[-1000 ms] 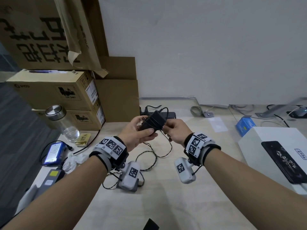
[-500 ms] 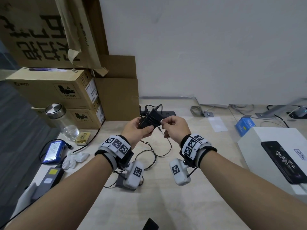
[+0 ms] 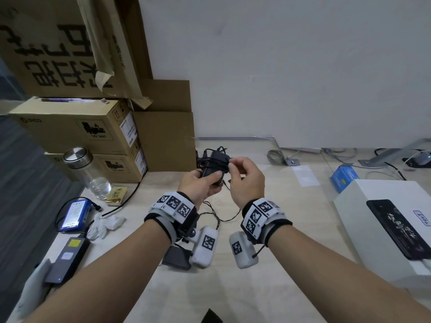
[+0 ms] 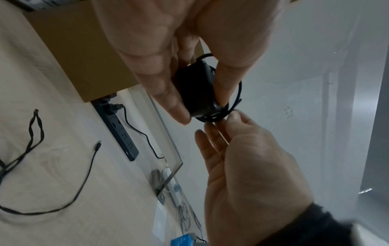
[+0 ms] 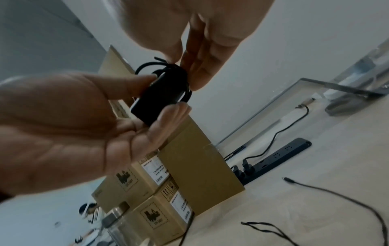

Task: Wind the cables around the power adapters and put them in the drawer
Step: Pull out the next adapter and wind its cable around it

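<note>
Against the wall on the left, a stack of cardboard boxes [image 3: 77,127] hems in the pale tabletop [image 3: 268,287], so the work is done in the free space above its middle; a white box [image 3: 384,229] with a black device on top sits off to the right, well apart from the hands; a second black adapter [image 3: 176,257] lies flat on the tabletop beneath the left wrist, its thin loose cable [image 5: 336,196] trailing across the surface, not yet wound by the look of it; a power strip [image 4: 118,126] runs along the back by the boxes. Raised above the tabletop, the left hand [image 3: 200,185] is the steady grip, thumb and fingers clamped on the sides of the small black power adapter [image 4: 197,89] so that its end stays free for turns of cable; the right hand [image 3: 245,180] pinches the thin black cable [image 4: 219,114] at that end, fingertips together on the strand, probably to keep the coils taut. No drawer shows in any view.
</note>
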